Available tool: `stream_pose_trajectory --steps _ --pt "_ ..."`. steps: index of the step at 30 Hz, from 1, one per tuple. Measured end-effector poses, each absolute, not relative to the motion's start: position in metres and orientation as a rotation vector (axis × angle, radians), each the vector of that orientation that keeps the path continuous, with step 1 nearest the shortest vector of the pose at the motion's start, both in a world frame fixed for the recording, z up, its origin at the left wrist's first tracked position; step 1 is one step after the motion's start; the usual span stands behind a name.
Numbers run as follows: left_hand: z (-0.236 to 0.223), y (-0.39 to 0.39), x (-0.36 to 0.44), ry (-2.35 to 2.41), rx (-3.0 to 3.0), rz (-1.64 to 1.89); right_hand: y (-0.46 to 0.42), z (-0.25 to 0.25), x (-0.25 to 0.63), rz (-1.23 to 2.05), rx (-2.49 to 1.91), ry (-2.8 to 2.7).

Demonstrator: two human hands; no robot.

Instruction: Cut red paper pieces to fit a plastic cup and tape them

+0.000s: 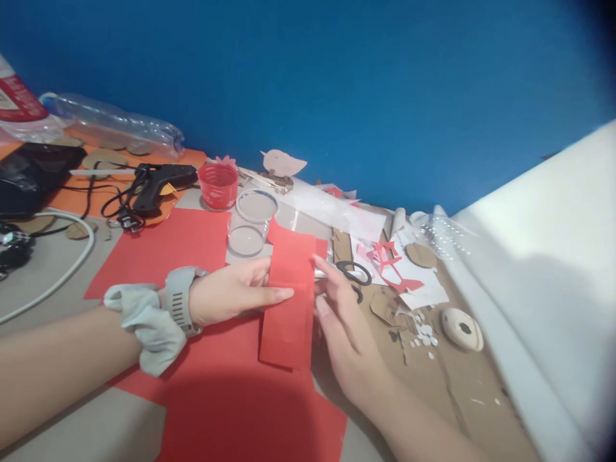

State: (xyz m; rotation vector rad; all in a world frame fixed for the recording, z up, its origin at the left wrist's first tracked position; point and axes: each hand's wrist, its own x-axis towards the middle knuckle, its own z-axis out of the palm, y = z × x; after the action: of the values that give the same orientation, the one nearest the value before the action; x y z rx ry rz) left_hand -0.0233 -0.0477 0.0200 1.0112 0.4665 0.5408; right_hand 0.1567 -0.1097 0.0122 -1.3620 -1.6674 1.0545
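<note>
A folded strip of red paper (291, 314) stands in front of me, tilted slightly, with a crease across its middle. My left hand (235, 285) pinches it from the left, thumb on the near face and the other fingers behind. Along its right edge is my right hand (344, 327), fingers apart, fingertips at or very near the edge; some fingers are hidden. Scissors with black-rimmed handles (355, 272) show just past my right fingers, their blades mostly covered. Beneath the strip lie larger red paper sheets (250, 410).
A red cup (218, 186) and clear plastic cups (247, 232) stand behind. At left are a black glue gun (156, 186) with its cord and a plastic bottle (115, 125). Paper scraps (392, 266), a cream oval tape dispenser-like object (462, 329) and cardboard (433, 398) lie right.
</note>
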Motion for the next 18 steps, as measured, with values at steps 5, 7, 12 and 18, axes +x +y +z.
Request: stream_pose_trajectory --steps 5,7,12,18 --pt "0.017 -0.050 -0.022 0.476 1.082 0.585 -0.103 0.013 0.155 1.383 -1.290 -1.169" --pt "0.015 -0.051 -0.022 0.472 1.118 0.603 -0.100 0.016 0.156 1.417 -1.293 -1.123" --pt "0.015 -0.054 -0.020 0.438 1.167 0.586 -0.099 0.017 0.158 1.410 -1.349 -1.331" --pt "0.022 -0.056 -0.022 0.473 1.130 0.531 -0.100 0.012 0.161 1.364 -1.390 -1.318"
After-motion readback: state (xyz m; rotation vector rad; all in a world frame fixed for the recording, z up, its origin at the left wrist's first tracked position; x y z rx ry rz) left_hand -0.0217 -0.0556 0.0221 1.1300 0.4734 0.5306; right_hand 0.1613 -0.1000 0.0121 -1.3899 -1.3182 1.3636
